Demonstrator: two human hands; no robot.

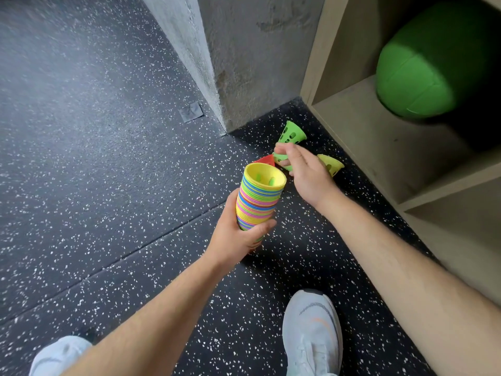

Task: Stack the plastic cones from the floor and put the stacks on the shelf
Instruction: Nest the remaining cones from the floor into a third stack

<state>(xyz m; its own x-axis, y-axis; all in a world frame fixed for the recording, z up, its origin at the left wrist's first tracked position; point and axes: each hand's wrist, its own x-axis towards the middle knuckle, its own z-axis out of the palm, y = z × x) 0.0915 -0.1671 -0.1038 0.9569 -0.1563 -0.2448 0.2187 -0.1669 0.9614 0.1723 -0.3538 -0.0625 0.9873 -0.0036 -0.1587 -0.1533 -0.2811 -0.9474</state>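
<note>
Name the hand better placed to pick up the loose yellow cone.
Right. The right hand hovers beside the yellow cone, though it pinches a green cone that should go on first; the left hand grips the stack.

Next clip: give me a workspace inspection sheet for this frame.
Surface: dark speckled floor, seams visible.
Job's things: multicoloured stack; held green cone; loose green cone, yellow cone and part-hidden red cone on the floor beside the shelf.
Clutter: grey patch on the floor.
Grips: left hand grips the stack; right hand pinches the held green cone.
Cables: nothing seen.
Surroundings: concrete pillar; green ball in the shelf; shoes.
</note>
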